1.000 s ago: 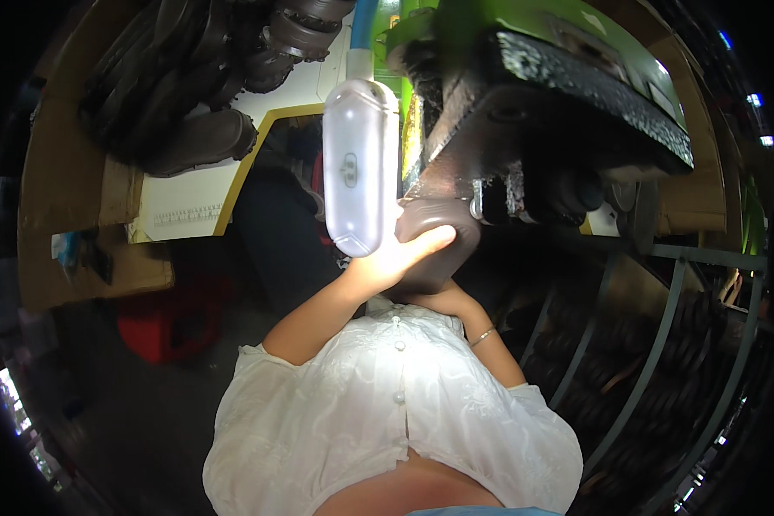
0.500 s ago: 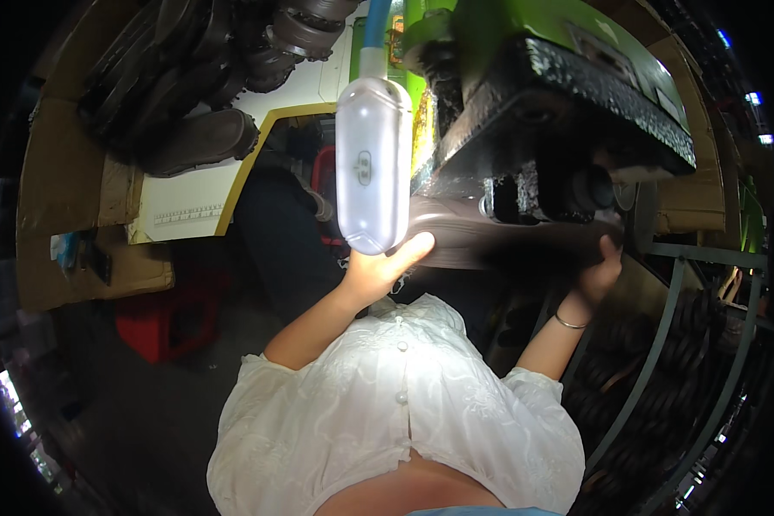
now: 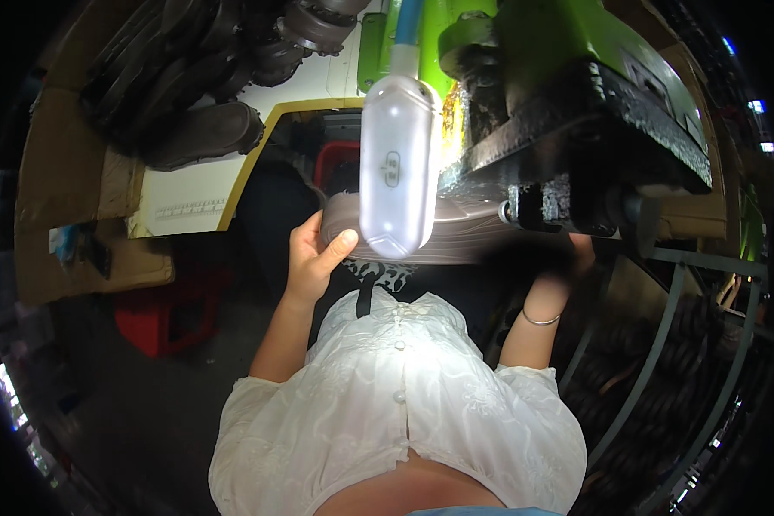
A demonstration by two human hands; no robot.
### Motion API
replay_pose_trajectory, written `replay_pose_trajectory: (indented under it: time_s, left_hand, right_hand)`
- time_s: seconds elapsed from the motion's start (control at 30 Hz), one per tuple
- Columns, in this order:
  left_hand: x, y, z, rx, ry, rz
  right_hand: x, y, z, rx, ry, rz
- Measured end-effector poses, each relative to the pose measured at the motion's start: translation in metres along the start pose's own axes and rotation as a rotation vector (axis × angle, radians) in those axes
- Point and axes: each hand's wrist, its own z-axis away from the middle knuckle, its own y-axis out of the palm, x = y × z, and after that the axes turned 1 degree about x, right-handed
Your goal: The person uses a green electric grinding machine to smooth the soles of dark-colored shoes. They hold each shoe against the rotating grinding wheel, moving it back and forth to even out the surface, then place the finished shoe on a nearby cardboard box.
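Note:
A brown ridged-edge shoe sole (image 3: 469, 236) lies sideways under the head of a green machine (image 3: 568, 52). My left hand (image 3: 311, 256) grips its left end, thumb on the near edge and fingers behind. My right hand (image 3: 581, 251) is at the sole's right end, partly hidden by the machine's dark lower parts and a dark blur, so its fingers do not show well. A small metal piece of the machine (image 3: 505, 211) meets the sole's upper edge. A white oblong lamp (image 3: 397, 172) hangs in front of the sole and covers part of it.
Several brown soles (image 3: 202, 138) are heaped on the white worktable (image 3: 181, 202) at the far left, beside cardboard (image 3: 116, 275). A red stool (image 3: 159, 318) stands below. On the right, a green metal rack (image 3: 675, 301) holds a pile of dark pieces.
The sole has slid left under the machine, and its rounded left end now shows past the lamp. Both my hands have moved left with it. Lamp and machine appear slightly further right.

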Motion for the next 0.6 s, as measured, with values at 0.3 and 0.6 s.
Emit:
replay_pose_trajectory:
  time_s: [0.3, 0.6]
  left_hand:
    - [-0.006, -0.051, 0.019, -0.045, -0.046, -0.061]
    - [-0.013, -0.097, 0.044, -0.160, -0.093, -0.034]
  right_hand:
    - [-0.056, -0.014, 0.007, 0.224, 0.032, 0.295]
    - [-0.106, 0.005, 0.027, 0.362, 0.079, 0.413]
